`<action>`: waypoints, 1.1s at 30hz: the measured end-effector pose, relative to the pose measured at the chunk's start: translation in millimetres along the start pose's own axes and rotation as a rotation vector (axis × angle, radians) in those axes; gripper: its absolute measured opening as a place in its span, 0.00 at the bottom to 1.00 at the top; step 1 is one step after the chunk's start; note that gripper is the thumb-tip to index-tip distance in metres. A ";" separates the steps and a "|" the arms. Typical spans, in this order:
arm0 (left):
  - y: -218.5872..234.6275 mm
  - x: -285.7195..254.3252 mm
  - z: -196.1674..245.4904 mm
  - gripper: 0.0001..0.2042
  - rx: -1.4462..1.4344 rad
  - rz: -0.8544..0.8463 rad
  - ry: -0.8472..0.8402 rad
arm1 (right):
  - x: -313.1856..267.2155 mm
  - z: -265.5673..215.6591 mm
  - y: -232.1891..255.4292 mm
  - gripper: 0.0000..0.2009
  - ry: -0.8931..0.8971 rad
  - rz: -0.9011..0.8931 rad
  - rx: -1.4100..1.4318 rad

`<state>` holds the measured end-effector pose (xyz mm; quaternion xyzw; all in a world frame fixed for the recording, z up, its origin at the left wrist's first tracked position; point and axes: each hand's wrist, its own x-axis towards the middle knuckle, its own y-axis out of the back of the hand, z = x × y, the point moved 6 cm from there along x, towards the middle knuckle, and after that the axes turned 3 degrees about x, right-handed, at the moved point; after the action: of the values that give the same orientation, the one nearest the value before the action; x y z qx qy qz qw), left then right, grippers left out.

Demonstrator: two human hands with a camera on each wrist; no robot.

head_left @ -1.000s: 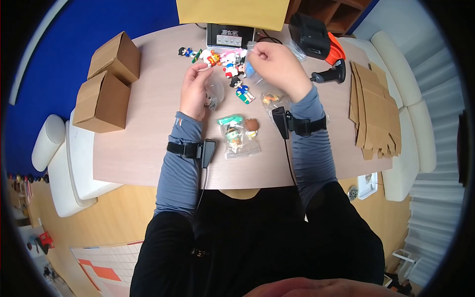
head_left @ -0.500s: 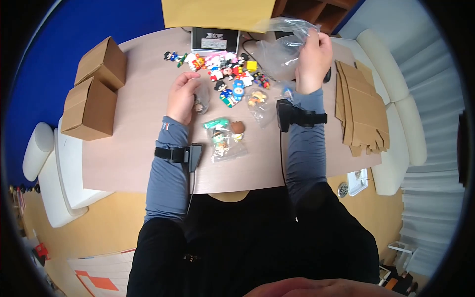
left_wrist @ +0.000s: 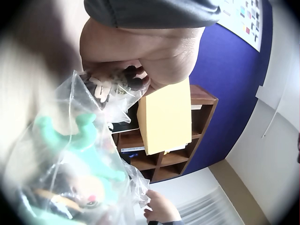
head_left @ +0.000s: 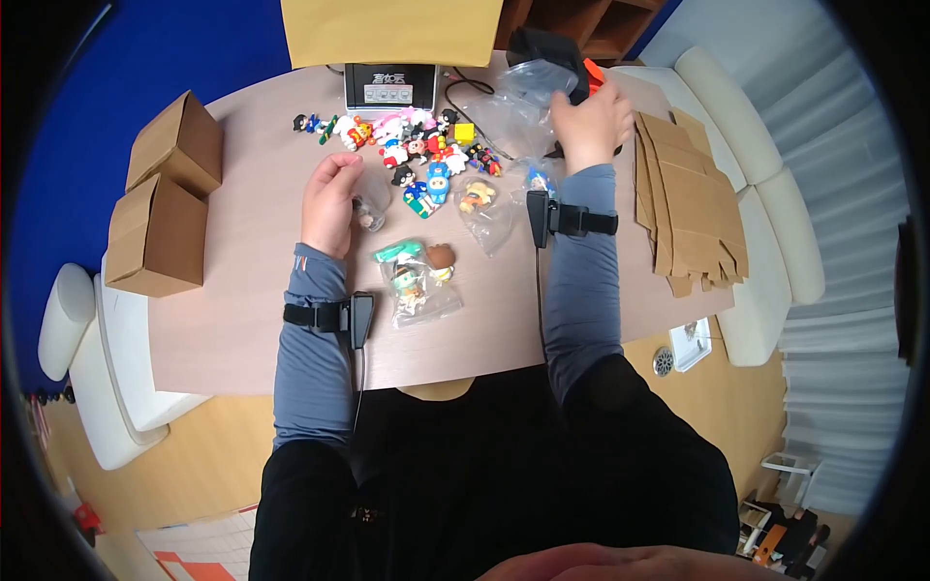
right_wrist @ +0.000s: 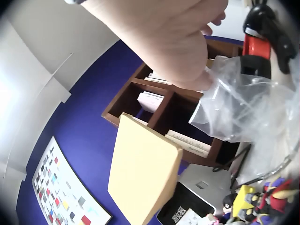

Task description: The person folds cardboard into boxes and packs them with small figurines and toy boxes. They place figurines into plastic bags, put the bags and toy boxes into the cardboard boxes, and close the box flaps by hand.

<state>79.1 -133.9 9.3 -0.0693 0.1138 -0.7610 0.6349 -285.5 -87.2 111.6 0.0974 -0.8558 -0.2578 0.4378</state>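
Note:
My left hand [head_left: 327, 205] grips a clear bag with a small figure [head_left: 368, 215] in it, left of the toy pile; dark round parts of the figure show under the fingers in the left wrist view. At the back right, my right hand [head_left: 591, 124] pinches a crumpled clear plastic bag [right_wrist: 243, 108], which spreads leftward over the table with no figure visible in it. A blue figure [head_left: 439, 182] lies unwrapped at the front of the pile of colourful figures [head_left: 417, 145]. Nearer me lie a bagged mint-green figure [head_left: 407, 281] and a bagged tan figure [head_left: 477, 197].
Two brown cardboard boxes [head_left: 160, 237] stand at the left, and flattened cardboard [head_left: 693, 208] lies at the right. Beyond the pile are a black-and-silver device [head_left: 390, 87] and a yellow box-like block [head_left: 392, 29]. A black-and-orange device [head_left: 547, 46] stands behind my right hand.
My right hand moved right from the pile, lifting the clear bag, then lowered it at the back right. The blue figure came into view on the table. My left hand keeps its bagged figure.

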 end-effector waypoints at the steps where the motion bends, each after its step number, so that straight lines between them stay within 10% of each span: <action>1: -0.7 -0.7 2.6 0.04 0.016 0.005 -0.023 | 3.2 -7.1 5.6 0.25 0.001 -0.004 0.002; 4: -6.2 -1.0 4.5 0.03 -0.110 -0.068 -0.071 | 4.8 -45.4 35.5 0.23 0.194 0.167 0.241; 8: -8.4 2.0 5.3 0.03 -0.183 -0.133 -0.165 | -29.6 -104.1 16.5 0.17 0.334 -0.378 0.684; 10: -13.6 -2.4 9.5 0.04 -0.268 -0.175 -0.177 | -66.3 -121.1 -13.9 0.20 0.190 -0.998 0.740; 15: -20.2 -7.3 16.1 0.06 -0.321 -0.257 -0.191 | -115.1 -156.5 -5.9 0.17 0.331 -1.281 0.862; 22: -23.5 -12.4 19.5 0.07 -0.218 -0.258 -0.181 | -112.6 -163.1 -1.6 0.10 0.760 -0.988 0.956; 25: -17.7 -7.4 15.6 0.10 -0.302 -0.254 -0.107 | -101.2 -153.1 -11.7 0.10 0.291 -1.052 1.067; 33: -27.1 -9.3 2.7 0.17 -0.148 -0.341 0.041 | -68.9 -136.4 -9.4 0.08 0.020 -0.950 1.225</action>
<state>55.8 -120.4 19.4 -0.1186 0.1690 -0.8484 0.4874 -135.8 -116.7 124.5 0.6809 -0.7082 0.1021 0.1562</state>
